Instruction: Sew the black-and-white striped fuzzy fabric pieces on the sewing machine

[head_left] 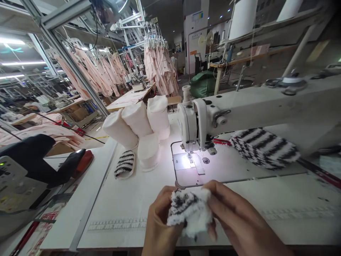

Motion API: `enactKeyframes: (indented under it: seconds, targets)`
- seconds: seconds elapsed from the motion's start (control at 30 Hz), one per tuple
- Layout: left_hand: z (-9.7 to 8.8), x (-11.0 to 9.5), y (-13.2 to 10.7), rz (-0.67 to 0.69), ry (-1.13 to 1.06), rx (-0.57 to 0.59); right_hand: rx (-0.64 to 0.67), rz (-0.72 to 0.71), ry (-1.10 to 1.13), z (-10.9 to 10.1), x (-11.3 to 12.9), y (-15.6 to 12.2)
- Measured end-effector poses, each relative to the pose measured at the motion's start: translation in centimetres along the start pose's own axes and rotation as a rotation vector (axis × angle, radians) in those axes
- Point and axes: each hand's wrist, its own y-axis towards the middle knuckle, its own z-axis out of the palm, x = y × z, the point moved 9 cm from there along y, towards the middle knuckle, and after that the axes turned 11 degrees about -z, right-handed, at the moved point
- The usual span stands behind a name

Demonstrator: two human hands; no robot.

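Fleece pinched between two hands, its alignment easily lost
Head view: the left hand (161, 222) and right hand (237, 218) both have a grip on the fleece (194, 217), at 6 o'clock over the table (128, 202) — striped and white sides showing. From it, the machine's (239, 110) lit needle (190, 153) stands at 12, a striped pad (124, 164) at 10, white stacks (135, 119) at 11, a striped stack (263, 147) at 2. If either grip slackens, the soft pile could slip and the edges creep apart; fingers covering those edges could hide the slip. Fingertips led too near the needle could be pricked — and a careless left sleeve might topple the close-set white stacks.
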Motion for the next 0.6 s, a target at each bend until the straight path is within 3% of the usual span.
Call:
enactKeyframes:
  seconds: [0.07,0.17,0.27,0.33,0.43,0.5,0.6]
  targets:
    - [1.2,1.4,0.2,-0.147,-0.345,0.131,-0.069,0.124,0.22,-0.5,-1.5,0.9]
    - [2.4,3.8,-0.1,-0.352,-0.726,0.236,-0.153,0.13,0.296,-0.1,-3.0,2.1]
    - [2.4,5.6,-0.5,-0.475,-0.876,0.251,-0.104,0.035,0.135,0.9,-2.8,2.8]
    - [1.8,5.7,-0.7,-0.492,-0.861,0.251,-0.069,-0.021,0.017,1.2,-2.3,3.0]
    - [0.2,3.4,-0.5,-0.366,-0.61,0.234,-0.073,-0.059,-0.089,0.5,-1.8,3.0]
    - [-0.4,0.6,-0.2,-0.171,-0.287,0.25,-0.077,-0.079,-0.106,-0.2,-1.5,3.2]
    - [0.3,-3.2,-0.5,0.19,0.145,0.247,-0.071,-0.066,-0.047,-0.8,-1.5,3.7]
